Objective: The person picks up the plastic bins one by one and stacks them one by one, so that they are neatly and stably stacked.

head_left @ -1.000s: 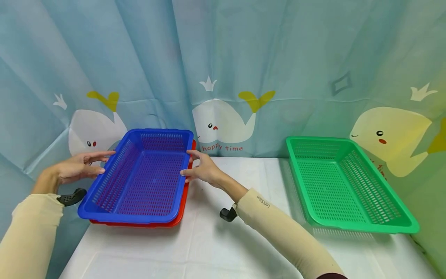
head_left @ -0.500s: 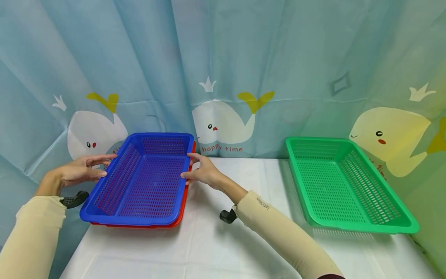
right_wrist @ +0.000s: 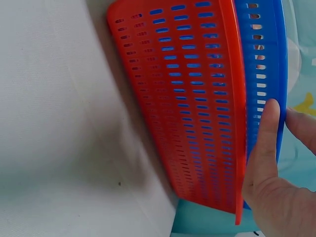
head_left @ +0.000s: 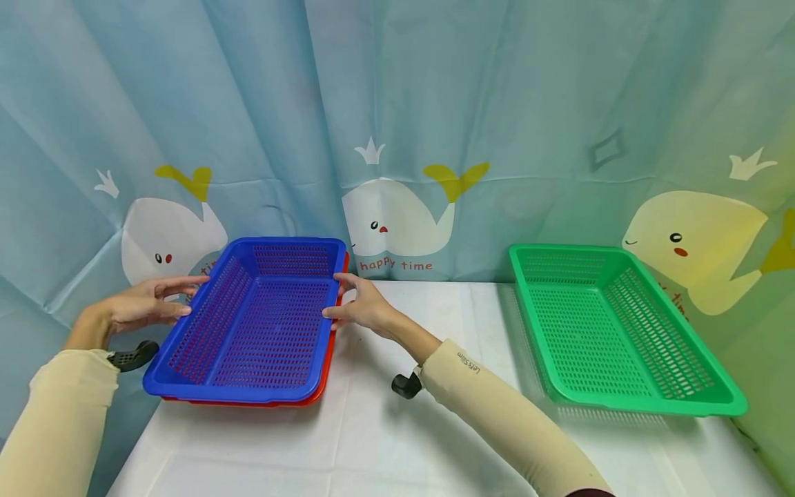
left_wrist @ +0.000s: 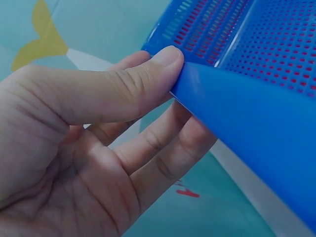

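Observation:
A blue perforated plastic basket [head_left: 273, 331] sits nested inside a red basket [right_wrist: 182, 108] at the left of the table. In the head view only the red one's right and front rim shows. My left hand [head_left: 145, 304] pinches the blue basket's left rim, thumb on top and fingers beneath, as the left wrist view shows. On the opposite side my right hand [head_left: 363, 304] pinches the right rim. In the right wrist view the fingers of that hand lie against the blue wall, just above the red rim. The blue rim stands a little higher than the red one.
A green perforated basket [head_left: 596, 338] stands at the right on a clear, see-through basket [head_left: 611, 416]. White cloth covers the table [head_left: 428, 442]. Behind it hangs a blue curtain [head_left: 546, 117] with printed whales.
The blue basket has sunk slightly lower into the red one, and my left hand has come down with it, shifting a little right. In the last half second almost nothing has moved.

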Demonstrator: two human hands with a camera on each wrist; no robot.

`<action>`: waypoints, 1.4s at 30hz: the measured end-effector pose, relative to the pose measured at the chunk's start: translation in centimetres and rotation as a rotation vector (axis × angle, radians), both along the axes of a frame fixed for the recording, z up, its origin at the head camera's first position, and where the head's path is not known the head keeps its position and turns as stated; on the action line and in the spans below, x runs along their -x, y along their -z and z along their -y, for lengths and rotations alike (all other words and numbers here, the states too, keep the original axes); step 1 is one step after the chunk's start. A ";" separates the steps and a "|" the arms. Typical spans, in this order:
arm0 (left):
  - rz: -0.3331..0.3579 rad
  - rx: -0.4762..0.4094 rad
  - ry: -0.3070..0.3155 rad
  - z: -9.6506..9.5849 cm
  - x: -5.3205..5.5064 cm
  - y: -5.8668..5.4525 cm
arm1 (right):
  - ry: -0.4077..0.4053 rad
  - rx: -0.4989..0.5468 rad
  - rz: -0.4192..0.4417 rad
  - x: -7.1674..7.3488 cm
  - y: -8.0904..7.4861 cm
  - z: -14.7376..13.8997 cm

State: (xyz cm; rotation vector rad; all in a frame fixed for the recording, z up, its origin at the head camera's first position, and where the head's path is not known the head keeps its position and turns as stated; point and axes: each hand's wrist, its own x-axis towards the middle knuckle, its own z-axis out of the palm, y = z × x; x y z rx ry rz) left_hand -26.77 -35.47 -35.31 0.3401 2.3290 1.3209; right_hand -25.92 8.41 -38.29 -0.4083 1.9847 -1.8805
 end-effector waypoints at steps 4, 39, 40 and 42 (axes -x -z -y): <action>-0.008 0.006 -0.001 0.0 -0.1 0.0 | -0.003 0.003 -0.001 0.0 0.0 0.0; 0.006 -0.011 -0.001 -0.3 0.2 0.8 | 0.008 -0.016 -0.023 -0.1 0.6 0.1; 0.006 -0.010 -0.001 -0.3 0.2 0.8 | 0.008 -0.016 -0.025 -0.1 0.6 0.1; 0.004 -0.006 -0.002 -0.4 0.2 0.7 | 0.009 -0.018 -0.029 -0.1 0.6 0.1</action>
